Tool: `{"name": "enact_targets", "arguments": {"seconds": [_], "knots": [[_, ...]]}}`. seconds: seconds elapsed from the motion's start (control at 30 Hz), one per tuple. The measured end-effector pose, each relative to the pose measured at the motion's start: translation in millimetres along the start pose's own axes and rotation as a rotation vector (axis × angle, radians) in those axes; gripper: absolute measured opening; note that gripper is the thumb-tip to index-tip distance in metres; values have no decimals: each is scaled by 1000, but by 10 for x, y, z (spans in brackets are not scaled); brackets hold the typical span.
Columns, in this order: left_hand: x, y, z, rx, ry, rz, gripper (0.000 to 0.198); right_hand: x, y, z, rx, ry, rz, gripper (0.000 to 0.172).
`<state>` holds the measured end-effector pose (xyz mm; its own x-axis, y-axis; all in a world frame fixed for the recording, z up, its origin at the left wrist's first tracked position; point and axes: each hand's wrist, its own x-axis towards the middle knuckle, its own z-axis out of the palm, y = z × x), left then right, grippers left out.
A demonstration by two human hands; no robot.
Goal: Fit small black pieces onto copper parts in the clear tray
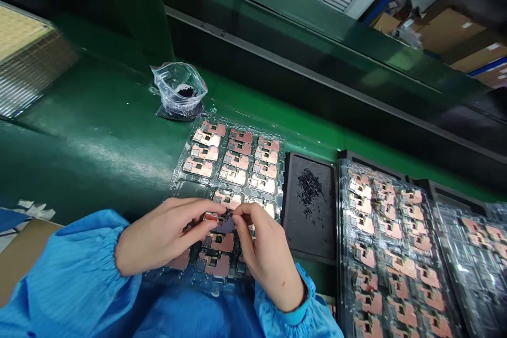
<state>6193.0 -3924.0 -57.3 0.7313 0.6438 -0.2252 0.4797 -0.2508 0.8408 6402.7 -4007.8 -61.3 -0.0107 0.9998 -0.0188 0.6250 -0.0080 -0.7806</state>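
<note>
Between my two hands is a small circuit board point(225, 224), held above a clear plastic tray point(184, 188) of copper-coloured circuit boards. My left hand point(168, 232) pinches the board's left end between thumb and fingers. At its right end, the thumb and forefinger of my right hand point(263, 251) are pressed together against the board. Whether a tiny part sits between those right fingertips is hidden. To the right of the tray lies a black tray point(291, 232) with a scatter of small black pieces point(311, 190) in it.
An open plastic bag point(180, 92) with black pieces stands behind the tray. At right are another clear tray of boards point(344, 253) and a further, partly filled tray point(463, 264). A stack of trays point(31, 58) stands far left. A raised ledge point(277, 58) runs along the back.
</note>
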Motion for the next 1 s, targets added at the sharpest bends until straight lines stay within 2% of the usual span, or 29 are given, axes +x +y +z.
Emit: {"name": "enact_targets", "arguments": {"seconds": [0.2,0.37,0.6,0.77,0.87,1.0], "knots": [[16,1,-6,95,-10,85,32,9,25,-8,1,-27,-6,9],[3,-41,-62,114,-62,111,30,15,22,-61,50,-149,2,15],[16,-79,-138,-266,-196,-81,34,6,45,-120,425,-313,214,27],[11,-99,-130,-323,-174,-82,32,16,13,-98,416,-277,229,23],[7,-87,-131,-312,-177,-77,32,37,-8,-93,343,-237,182,19],[-6,-89,-130,-359,-217,-76,32,54,-10,-116,324,-305,146,24]]}}
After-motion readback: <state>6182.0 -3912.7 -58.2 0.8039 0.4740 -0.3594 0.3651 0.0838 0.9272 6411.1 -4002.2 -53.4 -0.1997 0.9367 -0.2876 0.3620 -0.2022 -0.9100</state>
